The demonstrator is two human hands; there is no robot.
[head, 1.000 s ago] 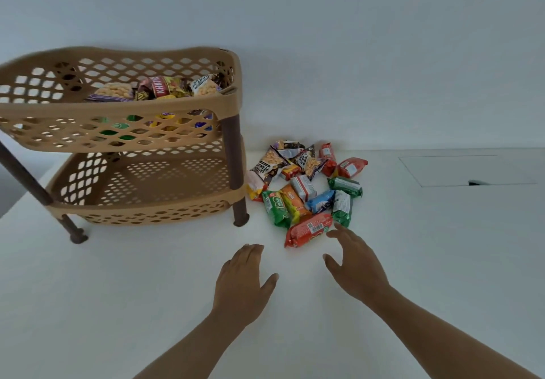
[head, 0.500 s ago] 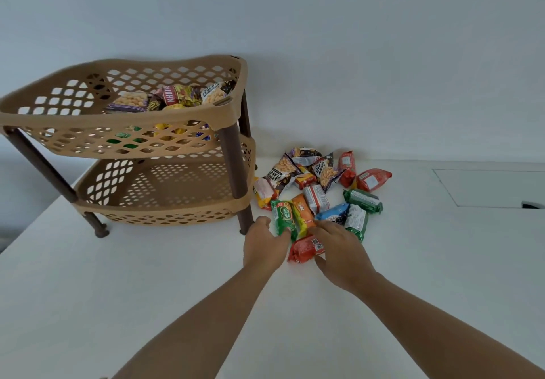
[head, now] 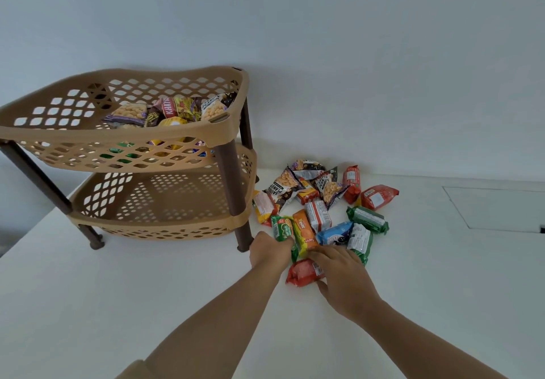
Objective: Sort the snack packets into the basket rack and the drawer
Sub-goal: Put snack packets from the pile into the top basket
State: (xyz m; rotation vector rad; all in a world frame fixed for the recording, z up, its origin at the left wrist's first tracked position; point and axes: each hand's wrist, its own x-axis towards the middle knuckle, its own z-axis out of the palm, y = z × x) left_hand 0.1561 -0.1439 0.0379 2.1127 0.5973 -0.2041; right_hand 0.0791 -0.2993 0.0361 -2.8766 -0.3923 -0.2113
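Note:
A tan two-tier basket rack [head: 124,139] with brown legs stands on the white table at the left. Its top basket holds several snack packets [head: 165,111]; the lower basket looks empty. A pile of loose snack packets [head: 321,201] lies to the right of the rack. My left hand [head: 269,250] is closed on the near end of a green packet [head: 282,229]. My right hand [head: 342,266] lies over a red packet [head: 303,272] and touches the orange packet [head: 303,231], fingers curled on them.
A rectangular flush panel [head: 498,207] is set in the table top at the right. A white wall runs right behind the pile. The rack's front right leg [head: 236,201] stands just left of my left hand.
Both hands have reached forward from the bare table into the near edge of the pile. The left hand has closed on the green packet; the right has settled on the red and orange ones.

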